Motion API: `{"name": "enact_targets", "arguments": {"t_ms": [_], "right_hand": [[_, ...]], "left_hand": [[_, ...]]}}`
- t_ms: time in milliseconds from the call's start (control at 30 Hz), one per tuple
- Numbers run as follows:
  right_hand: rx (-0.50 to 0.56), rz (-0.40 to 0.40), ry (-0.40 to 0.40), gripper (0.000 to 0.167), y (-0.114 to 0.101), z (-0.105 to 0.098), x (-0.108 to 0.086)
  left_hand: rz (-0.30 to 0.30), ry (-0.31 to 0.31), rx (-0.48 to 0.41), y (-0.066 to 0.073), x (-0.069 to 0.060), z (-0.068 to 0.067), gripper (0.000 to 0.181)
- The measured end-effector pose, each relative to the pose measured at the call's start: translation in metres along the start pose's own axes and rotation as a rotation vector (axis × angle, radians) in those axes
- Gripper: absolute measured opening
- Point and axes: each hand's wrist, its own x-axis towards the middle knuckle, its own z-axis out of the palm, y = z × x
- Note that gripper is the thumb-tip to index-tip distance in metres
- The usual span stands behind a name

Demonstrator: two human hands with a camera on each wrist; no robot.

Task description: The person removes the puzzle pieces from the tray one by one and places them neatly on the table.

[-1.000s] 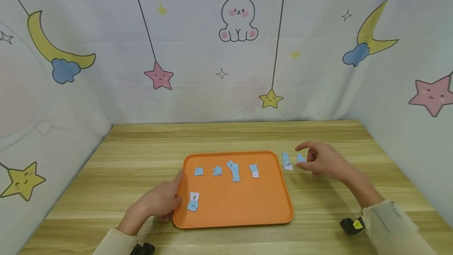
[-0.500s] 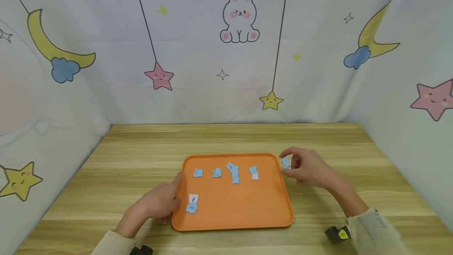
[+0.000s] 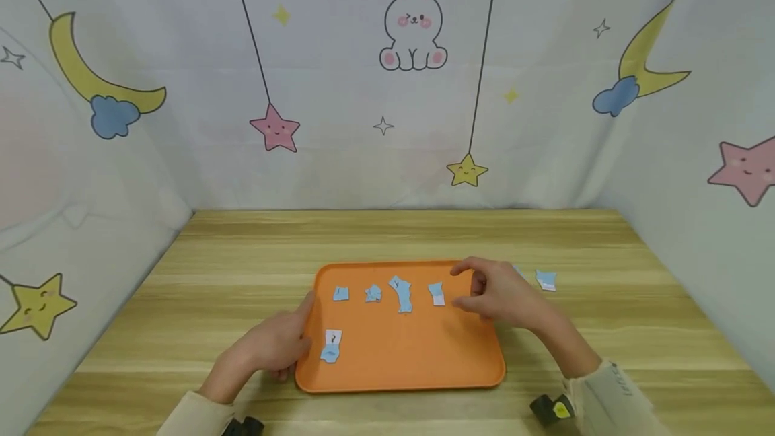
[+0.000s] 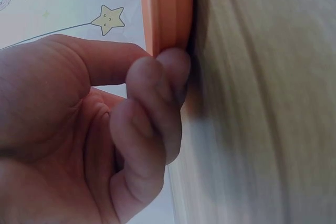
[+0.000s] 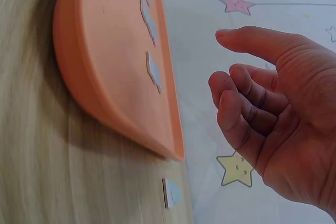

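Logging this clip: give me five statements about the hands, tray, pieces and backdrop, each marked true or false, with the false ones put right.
1. The left hand touches the rim of the orange tray. True.
2. Everything in the orange tray lies in one row. False: four pieces line up in the far half, and another piece lies at the near left.
3. The right hand pinches something. False: its thumb and index finger stand apart with nothing between them.
4. A blue-and-white piece lies on the table. True.
5. The backdrop shows a rabbit. True.
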Motion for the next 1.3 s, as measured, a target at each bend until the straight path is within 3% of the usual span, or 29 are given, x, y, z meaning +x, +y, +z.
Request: {"name": "enact_targets", "arguments": {"t_ms": [167, 400, 633, 1000, 1300], "right_hand": [[0.012, 0.017, -0.013, 0.05, -0.009, 0.011, 0.003], [0.041, -0.019, -0.059, 0.047, -0.02, 0.029, 0.007], [0.068, -0.035, -0.101, 0.047, -0.033, 0.048, 0.013], [0.056, -0.035, -0.147, 0.046, -0.058, 0.07, 0.017], [-0.008, -0.051, -0.142, 0.045, -0.065, 0.081, 0.019]], "left_hand": [[-0.017, -0.033, 0.024, -0.002, 0.004, -0.002, 0.084], [-0.011, 0.037, 0.004, 0.005, -0.007, 0.0, 0.082], [-0.039, 0.042, 0.014, 0.005, -0.01, 0.002, 0.081], [-0.034, 0.044, 0.012, 0.003, -0.011, 0.003, 0.081], [-0.039, 0.023, 0.04, 0.01, -0.007, 0.001, 0.081]]}}
